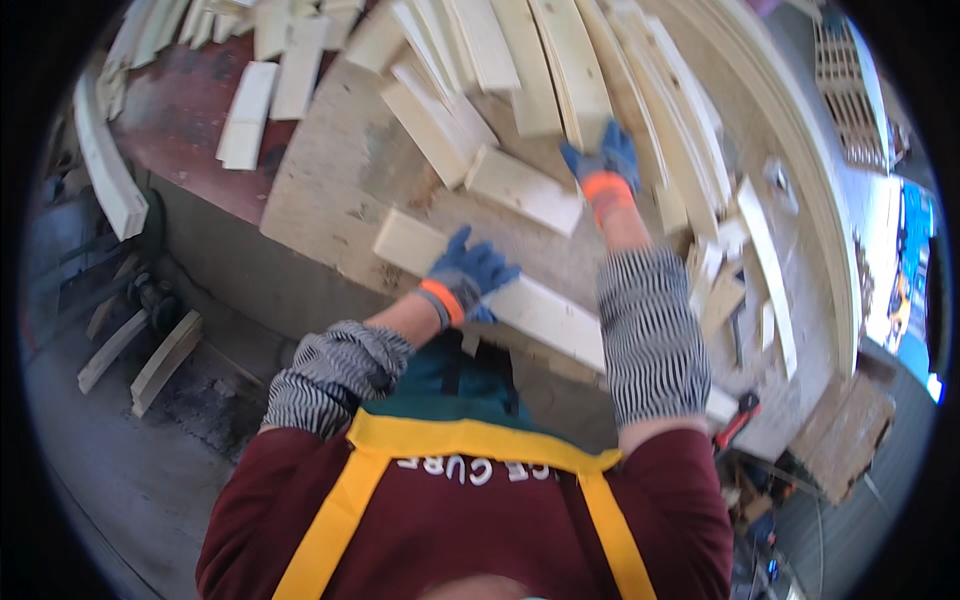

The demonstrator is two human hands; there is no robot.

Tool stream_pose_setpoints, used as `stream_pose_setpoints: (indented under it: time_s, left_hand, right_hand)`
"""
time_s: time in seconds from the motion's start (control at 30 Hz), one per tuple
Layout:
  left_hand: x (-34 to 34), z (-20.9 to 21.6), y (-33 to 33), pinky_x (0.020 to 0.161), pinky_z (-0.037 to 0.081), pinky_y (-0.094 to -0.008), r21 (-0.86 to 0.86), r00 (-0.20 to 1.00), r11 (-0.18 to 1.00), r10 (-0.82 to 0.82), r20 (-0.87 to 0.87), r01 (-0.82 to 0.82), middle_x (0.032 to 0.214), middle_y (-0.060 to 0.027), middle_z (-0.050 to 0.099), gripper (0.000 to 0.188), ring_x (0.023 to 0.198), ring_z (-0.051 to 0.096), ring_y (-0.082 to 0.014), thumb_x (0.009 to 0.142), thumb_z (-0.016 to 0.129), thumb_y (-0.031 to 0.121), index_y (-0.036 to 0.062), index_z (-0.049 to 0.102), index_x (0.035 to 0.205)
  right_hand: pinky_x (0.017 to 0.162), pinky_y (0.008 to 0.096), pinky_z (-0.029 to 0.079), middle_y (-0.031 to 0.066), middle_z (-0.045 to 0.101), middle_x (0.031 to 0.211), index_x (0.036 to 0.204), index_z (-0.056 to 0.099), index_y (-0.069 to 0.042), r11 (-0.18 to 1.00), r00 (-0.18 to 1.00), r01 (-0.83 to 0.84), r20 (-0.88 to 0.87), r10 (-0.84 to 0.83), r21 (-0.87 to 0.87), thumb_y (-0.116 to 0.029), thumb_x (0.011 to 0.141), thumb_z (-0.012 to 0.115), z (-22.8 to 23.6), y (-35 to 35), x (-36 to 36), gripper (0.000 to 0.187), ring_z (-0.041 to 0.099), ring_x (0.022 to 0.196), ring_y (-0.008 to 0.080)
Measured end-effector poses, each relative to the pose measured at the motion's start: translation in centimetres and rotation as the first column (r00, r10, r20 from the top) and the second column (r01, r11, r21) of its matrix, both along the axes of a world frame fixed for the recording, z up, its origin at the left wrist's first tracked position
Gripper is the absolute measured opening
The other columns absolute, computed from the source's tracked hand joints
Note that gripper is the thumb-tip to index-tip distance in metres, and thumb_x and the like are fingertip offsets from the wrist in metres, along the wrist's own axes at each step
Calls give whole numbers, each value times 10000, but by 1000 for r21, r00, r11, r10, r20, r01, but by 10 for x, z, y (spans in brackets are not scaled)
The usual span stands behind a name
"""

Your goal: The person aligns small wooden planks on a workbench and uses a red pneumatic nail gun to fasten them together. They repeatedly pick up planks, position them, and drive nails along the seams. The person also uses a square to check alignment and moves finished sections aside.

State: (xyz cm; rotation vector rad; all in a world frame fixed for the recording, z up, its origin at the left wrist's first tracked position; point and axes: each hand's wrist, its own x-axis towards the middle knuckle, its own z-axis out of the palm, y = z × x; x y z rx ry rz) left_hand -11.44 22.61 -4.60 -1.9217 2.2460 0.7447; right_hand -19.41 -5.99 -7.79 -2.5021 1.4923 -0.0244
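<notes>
1. At the far left, a curved pale piece (108, 165) juts past a dark red tabletop (180, 150); farther along that top, short boards (247, 115) lie in a small stack.
2. The left hand (465, 275), in a blue glove with an orange cuff, has its fingers spread wide across the near board (550, 315); whether it grips the wood cannot be told; this board lies slantwise along the near edge of the wooden work surface (335, 180) and passes under the right forearm.
3. Beyond it, a short board (525, 190) lies between the two hands.
4. The right hand (608, 160), gloved alike, is at the near end of a long board (570, 70), fingers partly bent; its hold cannot be told.
5. Farther right lies a red-handled tool (738, 420); long curved strips (835, 230) sweep along the surface's right side.
</notes>
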Motion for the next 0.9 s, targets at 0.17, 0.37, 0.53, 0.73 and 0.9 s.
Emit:
stream_pose_setpoints:
  time_s: [0.17, 0.37, 0.53, 0.73, 0.9]
  left_hand:
    - [2, -9, 5, 1151, 145, -604, -15, 998, 998, 55, -32, -56, 1303, 3, 505, 890, 1286, 434, -230, 646, 747, 659, 279, 456, 1396]
    - [1, -18, 0, 1148, 151, -585, -28, 996, 996, 80, -39, -81, 1228, 14, 524, 919, 1250, 449, -196, 622, 768, 626, 309, 429, 1415]
    - [-4, -23, 6, 1155, 168, -549, -266, 998, 963, 56, 20, -49, 1218, 11, 545, 913, 1220, 480, -215, 544, 778, 662, 270, 504, 1322]
    - [-6, -18, 8, 1136, 216, -540, -237, 998, 970, 61, 27, -53, 1219, -9, 567, 916, 1214, 496, -239, 547, 771, 655, 261, 501, 1328]
    - [-4, -20, 8, 1141, 202, -554, -206, 999, 978, 46, 19, -41, 1262, -4, 549, 953, 1226, 485, -240, 555, 789, 608, 284, 466, 1391]
  right_hand:
    - [1045, 482, 442, 215, 480, 1407, 1470, 368, -99, 969, 973, 213, -114, -199, 128, -571, 709, 781, 27, 1, 37, 986, 479, 1286, 396]
    - [1062, 414, 406, 185, 501, 1409, 1421, 392, -16, 998, 996, 52, -67, -51, 24, -660, 753, 661, 12, -4, 14, 966, 493, 1285, 346]
    - [995, 463, 427, 119, 481, 1362, 1526, 278, -141, 943, 949, 314, -16, -314, 113, -485, 656, 837, 14, 45, 23, 1090, 495, 1240, 308]
    - [904, 482, 447, 124, 503, 1288, 1542, 268, -170, 923, 942, 332, -123, -313, 196, -505, 731, 756, -3, 38, 9, 1004, 509, 1177, 314]
    - [836, 495, 451, 122, 518, 1257, 1536, 290, -150, 957, 961, 270, -88, -261, 105, -558, 741, 720, 7, 37, -2, 992, 528, 1121, 326]
